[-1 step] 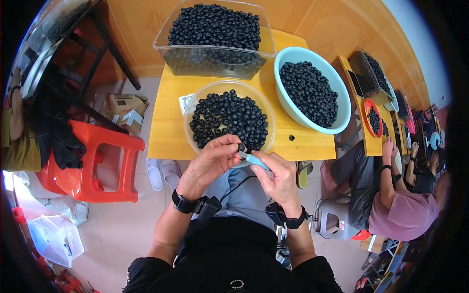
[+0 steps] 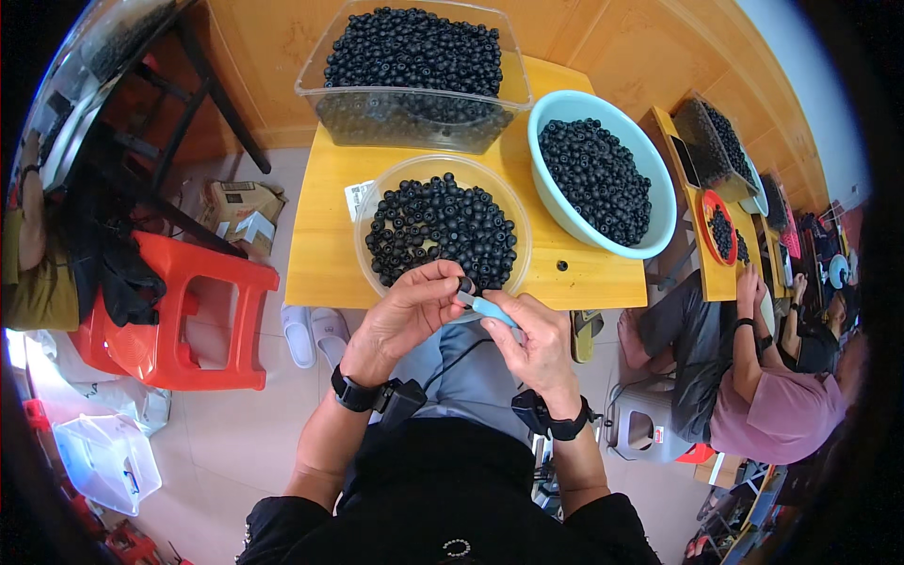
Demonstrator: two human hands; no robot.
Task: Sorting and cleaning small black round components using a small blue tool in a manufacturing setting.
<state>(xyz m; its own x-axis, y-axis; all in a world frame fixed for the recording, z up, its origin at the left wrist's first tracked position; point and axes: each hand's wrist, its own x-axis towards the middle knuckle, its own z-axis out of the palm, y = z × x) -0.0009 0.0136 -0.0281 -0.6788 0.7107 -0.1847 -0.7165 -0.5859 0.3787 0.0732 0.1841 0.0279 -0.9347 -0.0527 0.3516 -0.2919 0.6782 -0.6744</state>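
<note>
Left hand (image 2: 407, 315), fingers curled together, pinches a small round dark berry (image 2: 465, 284) at its fingertips just over the near edge of the yellow wooden table (image 2: 320, 254). Right hand (image 2: 539, 341) is closed around a slim light-blue tool (image 2: 490, 307) whose tip meets the berry; how far the tool enters it is too small to tell. Both wrists carry black bands, and the forearms rise from the lower edge in dark sleeves. Directly beyond the hands lies a shallow, clear round bowl (image 2: 372, 202) heaped with matte dark berries. Farther back stands a clear rectangular plastic tub (image 2: 414, 118), also filled, and to its right a smooth pale-blue basin (image 2: 659, 188) of the same fruit. A red plastic stool (image 2: 202, 325) stands left of the table; a seated person (image 2: 763, 405) at right is partly cut off by the rim.
</note>
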